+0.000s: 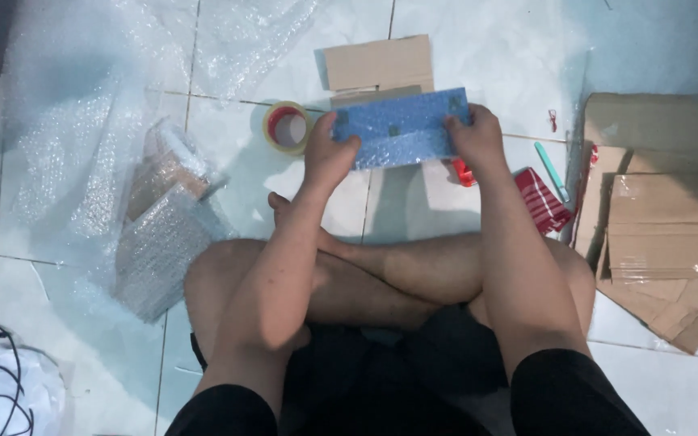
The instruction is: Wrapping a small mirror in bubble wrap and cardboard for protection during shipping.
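Two hands on one blue box [404, 127], bubble wrap around it, held up off the tiled floor [478, 48] in front of my crossed legs. My left hand [326, 153] is closed on the box's left end, thumb on the front face, the other fingers hidden behind. My right hand [475, 137] clamps the right end the same way.

Landmark = the blue box.

- Tape roll [287, 127]: just left of the box, flat on the floor, apart from my left hand.
- Small cardboard piece [378, 66]: just behind the box, its lower edge covered by it.
- Wrapped parcels [163, 218]: well left of the box and nearer me.
- Loose bubble wrap sheet [82, 121]: far left of the box.
- Red packet [543, 200] and teal pen-like tool [552, 171]: right of the box, on the floor.
- Flattened cardboard [664, 218]: far right.

Risks, my read:

- The wrap looks slick, and I grip only the ends, so the box could slide and drop onto the tile.
- I can't tell whether the wrap is taped. If not, letting go with one hand could let it spring open.
- Reaching left for the tape leaves a one-hand hold, so the box could tip.
- The red bit just under my right hand is partly hidden. I can't tell what it is, so it might snag.
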